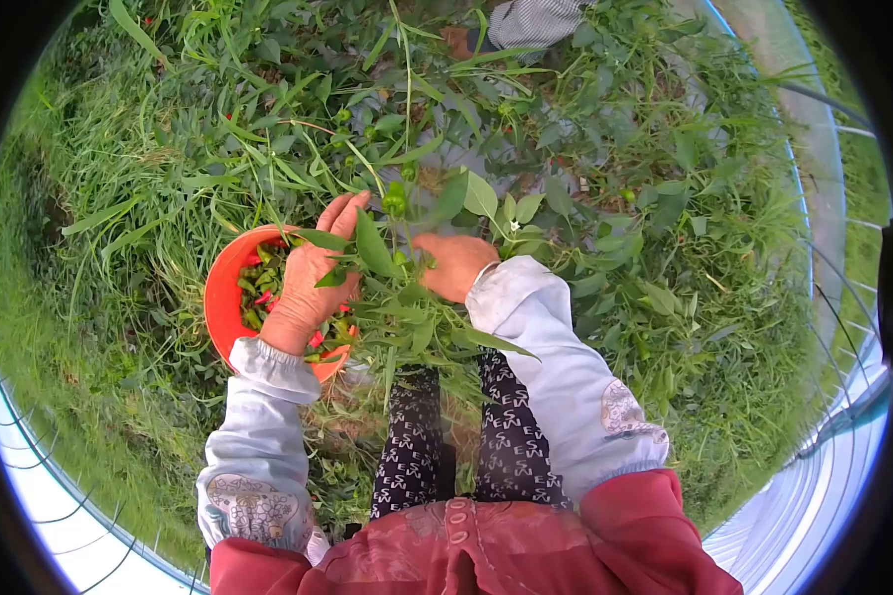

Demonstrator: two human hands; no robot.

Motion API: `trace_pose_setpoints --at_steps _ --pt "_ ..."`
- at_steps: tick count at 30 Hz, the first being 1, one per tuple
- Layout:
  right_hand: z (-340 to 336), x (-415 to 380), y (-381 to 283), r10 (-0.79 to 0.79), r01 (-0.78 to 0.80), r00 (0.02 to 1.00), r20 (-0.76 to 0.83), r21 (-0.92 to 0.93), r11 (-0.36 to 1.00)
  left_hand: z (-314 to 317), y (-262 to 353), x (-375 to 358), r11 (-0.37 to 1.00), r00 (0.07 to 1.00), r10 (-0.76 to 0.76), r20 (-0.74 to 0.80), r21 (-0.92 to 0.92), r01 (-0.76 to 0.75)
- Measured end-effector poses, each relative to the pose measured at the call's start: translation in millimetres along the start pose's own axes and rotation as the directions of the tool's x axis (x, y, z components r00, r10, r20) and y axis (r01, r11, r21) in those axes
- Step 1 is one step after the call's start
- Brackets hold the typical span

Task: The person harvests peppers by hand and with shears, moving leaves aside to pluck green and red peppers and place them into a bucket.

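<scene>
My left hand [319, 273] is over the right side of an orange bucket [230, 273], its fingers stretched toward the pepper plant and apart from the thumb side, partly covered by leaves. Red and green peppers [258, 281] lie in the bucket. My right hand [453, 266] is in the foliage of the pepper plant [375, 248], its fingers bent inward at a stem. A bit of green shows at those fingertips, but leaves hide what they grip. Just above, between my hands, hangs a green pepper [395, 200].
Dense pepper plants and tall grass [139, 188] surround me. A person's striped sleeve and hand [531, 25] show at the top. Curved hoops and plastic sheeting [814, 129] run along the right side. My legs [511, 426] stand below the plants.
</scene>
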State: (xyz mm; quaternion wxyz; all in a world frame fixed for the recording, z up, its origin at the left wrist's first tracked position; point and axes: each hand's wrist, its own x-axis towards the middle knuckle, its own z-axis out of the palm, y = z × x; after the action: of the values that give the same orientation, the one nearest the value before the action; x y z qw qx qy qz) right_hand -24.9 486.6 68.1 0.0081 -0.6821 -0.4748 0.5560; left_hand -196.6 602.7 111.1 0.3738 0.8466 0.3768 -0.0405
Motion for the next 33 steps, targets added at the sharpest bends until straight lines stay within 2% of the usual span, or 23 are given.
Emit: trace_pose_setpoints --at_steps 1,3,5,6,7,9,11,12,13,15,17,19,20,21,23,24,26,28,29,30,31,32,33 --pt "3 1 2 -0.027 0.026 0.999 -0.023 -0.034 0.999 -7 7 5 0.983 0.991 0.068 0.116 0.162 -0.086" --pt "8 8 11 -0.05 0.047 0.998 -0.045 -0.067 0.997 -8 12 18 0.979 0.979 0.152 0.138 0.115 -0.168" --pt "13 24 27 -0.214 0.204 0.963 0.163 0.075 0.976 -8 18 33 0.89 0.873 0.383 0.303 0.133 -0.437" --pt "33 34 45 -0.208 0.198 0.965 0.161 0.074 0.977 3 12 38 0.902 0.868 0.354 0.348 0.117 -0.415" --pt "60 47 68 -0.297 0.284 0.955 0.002 0.29 0.914 13 6 43 0.914 0.861 0.324 0.392 0.104 -0.391" --pt "57 39 61 -0.342 0.383 0.924 -0.174 0.469 0.796 14 22 49 0.975 0.898 0.209 0.387 -0.006 -0.224" --pt "45 24 40 -0.298 0.342 0.915 -0.274 0.131 0.931 18 22 50 0.962 0.903 0.272 0.333 -0.089 -0.257" --pt "38 18 30 -0.284 0.304 0.909 -0.305 0.018 0.953 17 24 50 0.979 0.916 0.196 0.35 -0.121 -0.163" --pt "39 16 26 -0.252 0.269 0.918 -0.306 0.013 0.963 19 23 48 0.987 0.919 0.113 0.376 -0.152 -0.059" --pt "31 15 17 -0.197 0.205 0.928 -0.316 -0.008 0.979 32 10 50 0.975 0.929 0.087 0.359 -0.224 -0.005" --pt "14 6 10 -0.121 0.156 0.983 -0.141 0.273 0.949 36 6 51 0.951 0.949 0.235 0.209 -0.252 -0.18" --pt "21 8 13 -0.197 0.228 0.93 -0.309 0.068 0.971 35 11 49 0.954 0.961 0.19 0.203 -0.269 -0.131" --pt "23 7 12 -0.21 0.259 0.917 -0.34 0.104 0.96 35 12 49 0.967 0.959 0.124 0.254 -0.246 -0.061" --pt "22 9 12 -0.209 0.257 0.919 -0.336 0.105 0.961 34 14 50 0.975 0.951 0.059 0.303 -0.22 0.009" --pt "22 15 15 -0.198 0.218 0.965 -0.171 0.108 0.97 27 20 48 0.989 0.955 0.01 0.296 -0.145 0.035" --pt "23 16 16 -0.193 0.205 0.974 -0.115 0.106 0.973 21 24 43 0.994 0.974 0.083 0.212 -0.087 -0.066" --pt "25 16 17 -0.238 0.254 0.945 -0.226 0.045 0.966 10 26 33 0.987 0.978 0.161 0.131 -0.02 -0.16" --pt "20 10 13 -0.192 0.188 0.971 -0.143 -0.045 0.981 -1 19 23 0.984 0.945 -0.024 0.327 0.173 -0.035" --pt "14 5 8 -0.136 0.126 0.989 -0.064 -0.139 0.982 -5 11 18 0.984 0.945 -0.024 0.327 0.174 -0.035" --pt "12 1 6 -0.15 0.145 0.988 -0.037 -0.124 0.982 -10 1 14 0.947 0.887 -0.23 0.401 -0.12 0.299" --pt "14 1 4 -0.151 0.146 0.988 -0.037 -0.124 0.981 -11 -5 10 0.717 0.765 -0.374 0.525 -0.36 0.597" --pt "15 2 1 -0.118 0.113 0.993 -0.03 -0.133 0.985 -22 7 9 0.42 0.698 -0.382 0.605 -0.56 0.714" --pt "16 3 1 -0.082 0.078 0.996 -0.021 -0.142 0.987 -21 6 3 0.419 0.698 -0.381 0.606 -0.56 0.715"
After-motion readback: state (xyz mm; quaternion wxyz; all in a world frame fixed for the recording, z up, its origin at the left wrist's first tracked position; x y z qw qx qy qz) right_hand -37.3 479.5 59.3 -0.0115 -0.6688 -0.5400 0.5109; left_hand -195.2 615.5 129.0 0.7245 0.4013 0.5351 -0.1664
